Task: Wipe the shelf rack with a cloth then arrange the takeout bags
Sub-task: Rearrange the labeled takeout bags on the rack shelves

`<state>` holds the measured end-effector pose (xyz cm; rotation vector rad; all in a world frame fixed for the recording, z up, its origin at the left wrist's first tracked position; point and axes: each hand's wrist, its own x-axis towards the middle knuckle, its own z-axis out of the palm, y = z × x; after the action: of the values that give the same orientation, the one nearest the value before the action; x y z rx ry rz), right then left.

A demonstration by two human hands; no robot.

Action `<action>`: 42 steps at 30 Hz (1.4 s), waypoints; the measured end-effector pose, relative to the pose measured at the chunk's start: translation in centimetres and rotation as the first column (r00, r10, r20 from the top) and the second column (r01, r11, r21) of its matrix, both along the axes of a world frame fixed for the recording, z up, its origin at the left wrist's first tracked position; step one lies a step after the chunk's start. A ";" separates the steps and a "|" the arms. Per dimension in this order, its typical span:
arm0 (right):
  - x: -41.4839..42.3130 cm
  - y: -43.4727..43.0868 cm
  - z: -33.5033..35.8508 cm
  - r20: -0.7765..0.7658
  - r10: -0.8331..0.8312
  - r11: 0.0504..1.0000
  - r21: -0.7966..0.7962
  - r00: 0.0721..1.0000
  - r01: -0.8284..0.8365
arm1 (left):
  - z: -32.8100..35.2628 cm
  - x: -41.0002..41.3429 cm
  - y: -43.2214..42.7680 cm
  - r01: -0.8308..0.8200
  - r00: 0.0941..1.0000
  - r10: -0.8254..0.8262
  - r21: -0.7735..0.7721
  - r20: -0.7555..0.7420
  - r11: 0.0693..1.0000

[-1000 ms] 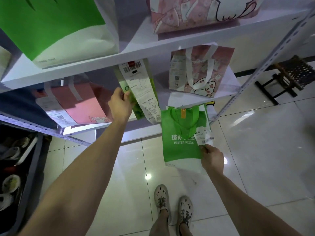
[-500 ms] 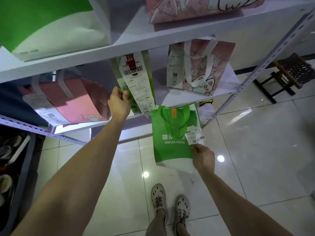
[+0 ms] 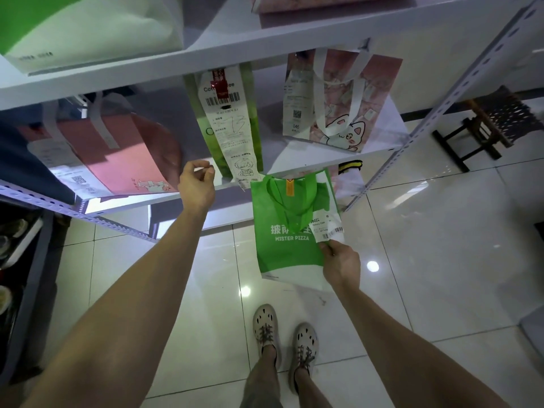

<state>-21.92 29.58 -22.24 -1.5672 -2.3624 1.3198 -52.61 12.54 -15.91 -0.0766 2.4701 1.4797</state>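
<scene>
A green "MISTER PIZZA" takeout bag (image 3: 287, 231) hangs below the middle shelf edge, and my right hand (image 3: 340, 262) grips its right side by the white receipt. My left hand (image 3: 196, 184) hovers at the front edge of the middle shelf (image 3: 306, 156), fingers loosely curled, holding nothing, just left of a light green bag with a long receipt (image 3: 228, 125). A pink bag (image 3: 117, 151) lies on that shelf to the left. A pink cat-print bag (image 3: 343, 101) stands to the right.
The upper shelf (image 3: 206, 54) carries a green-and-white bag (image 3: 88, 28) and a pink bag (image 3: 309, 2). A perforated metal post (image 3: 459, 92) runs down the right. A dark stool (image 3: 494, 122) stands beyond it. A dark crate with bowls (image 3: 14, 260) is at left. My feet (image 3: 284, 340) stand on glossy tiles.
My left hand has let go of the light green bag and drawn back slightly to the shelf edge. My right hand still holds the green pizza bag in about the same place.
</scene>
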 end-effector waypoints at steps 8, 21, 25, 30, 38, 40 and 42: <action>2.8 -2.4 -1.1 0.066 0.099 0.995 -0.010 0.993 -0.098 | -5.4 11.4 -5.4 0.239 0.913 -0.201 -0.066 0.355 0.969; -3.6 -8.9 -9.8 -0.010 0.298 0.954 -0.046 0.955 -0.298 | -16.7 14.7 -14.2 0.136 0.868 -0.124 0.012 0.481 0.991; -7.8 -9.5 -14.3 -0.051 0.332 0.943 -0.004 0.942 -0.332 | -20.2 11.4 -14.7 0.095 0.932 -0.083 -0.019 0.352 0.995; -13.2 -8.7 -19.0 -0.121 0.290 0.956 -0.011 0.949 -0.294 | -24.0 7.4 -12.9 0.089 0.985 -0.084 -0.025 0.149 0.996; -20.6 -6.2 -24.1 -0.284 0.236 0.971 0.107 0.929 -0.214 | -29.5 1.2 -9.4 0.070 0.997 -0.069 0.016 -0.034 0.997; -22.3 -5.4 -25.3 -0.340 0.238 0.969 0.143 0.910 -0.200 | -30.7 -0.7 -8.5 0.070 0.994 -0.067 0.031 -0.091 0.997; -23.8 -4.5 -26.6 -0.385 0.246 0.965 0.181 0.890 -0.189 | -32.1 -2.5 -7.3 0.090 0.984 -0.081 0.046 -0.158 0.995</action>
<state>-45.73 25.05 -48.81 -0.9001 -2.3452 1.3243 -55.11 5.22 -48.00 0.1598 2.5178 1.5681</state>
